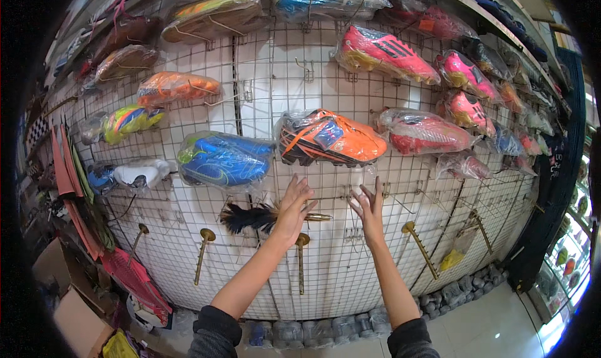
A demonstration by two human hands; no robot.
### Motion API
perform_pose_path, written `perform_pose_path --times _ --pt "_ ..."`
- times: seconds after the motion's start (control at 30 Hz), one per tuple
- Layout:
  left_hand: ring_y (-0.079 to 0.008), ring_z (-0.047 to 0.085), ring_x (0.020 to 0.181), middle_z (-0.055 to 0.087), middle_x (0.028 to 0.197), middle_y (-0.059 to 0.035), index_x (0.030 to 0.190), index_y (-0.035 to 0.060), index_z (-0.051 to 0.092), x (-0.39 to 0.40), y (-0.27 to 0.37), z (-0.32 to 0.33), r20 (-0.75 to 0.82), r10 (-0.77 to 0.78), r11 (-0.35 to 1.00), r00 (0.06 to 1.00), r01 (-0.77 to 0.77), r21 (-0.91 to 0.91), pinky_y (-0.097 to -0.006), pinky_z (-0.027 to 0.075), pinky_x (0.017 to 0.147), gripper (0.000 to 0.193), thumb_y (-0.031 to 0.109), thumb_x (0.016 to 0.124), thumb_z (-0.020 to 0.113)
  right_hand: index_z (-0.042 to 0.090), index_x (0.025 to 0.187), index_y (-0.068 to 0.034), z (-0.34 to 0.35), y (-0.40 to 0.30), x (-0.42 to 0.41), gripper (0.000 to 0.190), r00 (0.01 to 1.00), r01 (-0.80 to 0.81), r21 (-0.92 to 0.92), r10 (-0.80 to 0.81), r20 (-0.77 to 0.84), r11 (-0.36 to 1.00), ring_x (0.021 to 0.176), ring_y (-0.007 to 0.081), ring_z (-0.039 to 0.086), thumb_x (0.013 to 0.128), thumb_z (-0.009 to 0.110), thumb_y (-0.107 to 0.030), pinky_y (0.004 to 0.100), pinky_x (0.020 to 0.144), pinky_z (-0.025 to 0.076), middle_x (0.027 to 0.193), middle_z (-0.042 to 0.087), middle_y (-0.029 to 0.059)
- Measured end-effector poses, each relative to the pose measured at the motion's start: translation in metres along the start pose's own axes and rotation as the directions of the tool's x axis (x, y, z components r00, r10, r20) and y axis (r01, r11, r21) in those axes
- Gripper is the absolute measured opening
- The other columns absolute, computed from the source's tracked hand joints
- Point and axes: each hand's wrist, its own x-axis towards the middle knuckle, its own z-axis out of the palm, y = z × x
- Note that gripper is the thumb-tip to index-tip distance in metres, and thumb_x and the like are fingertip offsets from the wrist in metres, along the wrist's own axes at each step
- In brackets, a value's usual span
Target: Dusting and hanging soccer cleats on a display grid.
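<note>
Both my hands reach toward a wire grid wall, just below an orange and black cleated shoe (350,139) in clear plastic with a tag on it. My left hand (292,212) has its fingers apart and holds nothing. Behind it a feather duster (249,218) with dark feathers and a brass-coloured handle lies against the grid, partly hidden by the hand. My right hand (368,208) is raised with spread fingers, also bare of any object. A gap separates the fingertips from the orange shoe. Left of that shoe hangs a blue shoe (225,160) in plastic.
More wrapped shoes hang around, among them a pink one (389,53) and a red one (425,131). Brass-coloured display arms (301,264) jut out below. Grey wrapped dumbbells (319,332) line the floor along the wall. Cardboard boxes (82,318) stand at lower left.
</note>
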Motion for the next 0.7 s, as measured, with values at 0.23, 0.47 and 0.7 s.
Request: perform_pose_path --times 0.23,0.47,0.7 --pt "-0.0176 0.026 0.126 0.031 0.136 -0.0061 0.137 0.0095 0.019 -0.060 -0.039 -0.002 -0.026 -0.114 0.992 0.993 0.113 -0.049 -0.0367 0.029 0.100 0.062 0.017 0.082 0.046 0.006 0.139 -0.012 -0.001 0.023 -0.073 0.073 0.995 0.020 -0.257 0.005 0.096 0.966 0.109 0.0274 0.048 0.084 0.053 -0.006 0.0326 0.083 0.045 0.127 0.033 0.0227" --pt "-0.0251 0.028 0.127 0.030 0.138 -0.0100 0.133 0.0051 0.031 -0.154 -0.092 -0.054 -0.010 0.178 0.712 0.984 -0.122 0.692 -0.0373 0.027 0.101 0.062 0.006 0.077 0.059 0.027 0.132 -0.004 -0.013 0.060 -0.183 0.061 0.989 -0.067 -0.474 0.123 0.087 0.878 0.094 0.0215 0.053 0.080 0.058 -0.006 0.0296 0.074 0.046 0.125 0.038 0.0176" --pt "-0.0326 0.041 0.116 0.045 0.123 -0.0183 0.121 0.0028 0.045 -0.299 -0.167 -0.146 -0.158 0.005 0.476 0.987 0.137 0.869 -0.0390 0.034 0.096 0.052 0.015 0.075 0.064 0.036 0.122 -0.002 -0.066 0.159 -0.373 0.056 0.947 -0.048 -0.899 0.307 0.098 0.436 0.088 0.0292 0.052 0.074 0.062 -0.015 0.0372 0.072 0.044 0.113 0.040 0.0194"
